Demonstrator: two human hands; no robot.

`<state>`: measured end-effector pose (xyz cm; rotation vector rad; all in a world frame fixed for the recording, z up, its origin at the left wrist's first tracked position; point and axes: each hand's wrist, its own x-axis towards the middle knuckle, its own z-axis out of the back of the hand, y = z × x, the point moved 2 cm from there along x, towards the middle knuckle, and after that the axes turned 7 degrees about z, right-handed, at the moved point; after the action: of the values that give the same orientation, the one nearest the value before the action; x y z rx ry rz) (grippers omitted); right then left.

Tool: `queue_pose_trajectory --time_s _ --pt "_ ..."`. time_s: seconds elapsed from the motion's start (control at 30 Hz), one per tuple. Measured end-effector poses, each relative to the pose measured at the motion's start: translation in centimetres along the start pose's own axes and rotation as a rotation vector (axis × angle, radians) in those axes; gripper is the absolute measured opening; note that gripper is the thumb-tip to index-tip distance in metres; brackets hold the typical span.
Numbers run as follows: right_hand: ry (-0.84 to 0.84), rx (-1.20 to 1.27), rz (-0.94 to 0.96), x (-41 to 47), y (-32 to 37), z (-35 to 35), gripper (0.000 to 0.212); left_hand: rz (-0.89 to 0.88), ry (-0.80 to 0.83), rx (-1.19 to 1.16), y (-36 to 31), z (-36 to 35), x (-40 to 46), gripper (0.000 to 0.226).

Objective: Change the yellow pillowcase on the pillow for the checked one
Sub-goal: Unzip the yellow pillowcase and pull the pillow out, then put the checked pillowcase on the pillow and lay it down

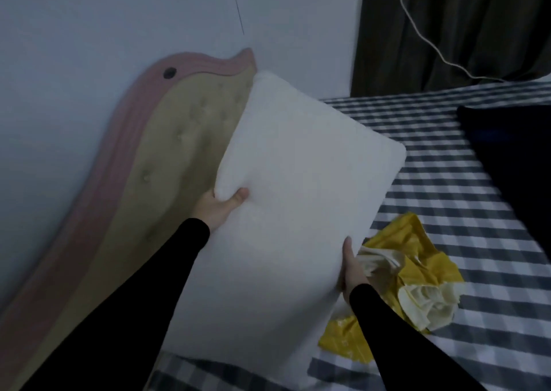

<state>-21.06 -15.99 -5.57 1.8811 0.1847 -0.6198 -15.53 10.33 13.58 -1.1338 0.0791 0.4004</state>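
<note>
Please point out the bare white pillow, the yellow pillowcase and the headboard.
white pillow [298,187], head view, middle of its face.
yellow pillowcase [417,259], head view, crumpled top fold.
headboard [179,140], head view, tufted beige panel.

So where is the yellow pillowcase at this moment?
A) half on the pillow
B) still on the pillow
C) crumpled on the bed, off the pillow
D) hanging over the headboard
C: the yellow pillowcase lies crumpled on the checked bed, while the left hand and right hand hold the bare white pillow.
</note>
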Motion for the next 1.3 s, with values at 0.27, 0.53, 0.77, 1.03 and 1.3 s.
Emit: queue_pose_trajectory --time_s 0.27,0.53,0.77,1.03,1.3 --pt "-0.095 -0.465 0.032 0.2 3.9 -4.7 0.107 0.044 -0.155 -0.083 8.7 2.4 3.8 0.089" --pt "0.110 -0.922 -0.035 3.8 1.9 -10.6 0.092 0.200 -0.051 0.313 13.8 4.8 11.7 0.084" --pt "0.527 -1.637 0.240 4.5 -7.9 -13.7 0.104 0.069 0.383 0.998 22.2 -4.3 8.5 0.087" --pt "0.577 -1.588 0.228 5.1 -10.8 -13.0 0.109 0.012 0.385 1.039 25.6 -4.3 8.1 0.082" --pt "0.553 -1.530 0.213 3.5 -6.1 -8.8 0.088 -0.073 0.330 0.892 21.5 -4.6 6.8 0.059"
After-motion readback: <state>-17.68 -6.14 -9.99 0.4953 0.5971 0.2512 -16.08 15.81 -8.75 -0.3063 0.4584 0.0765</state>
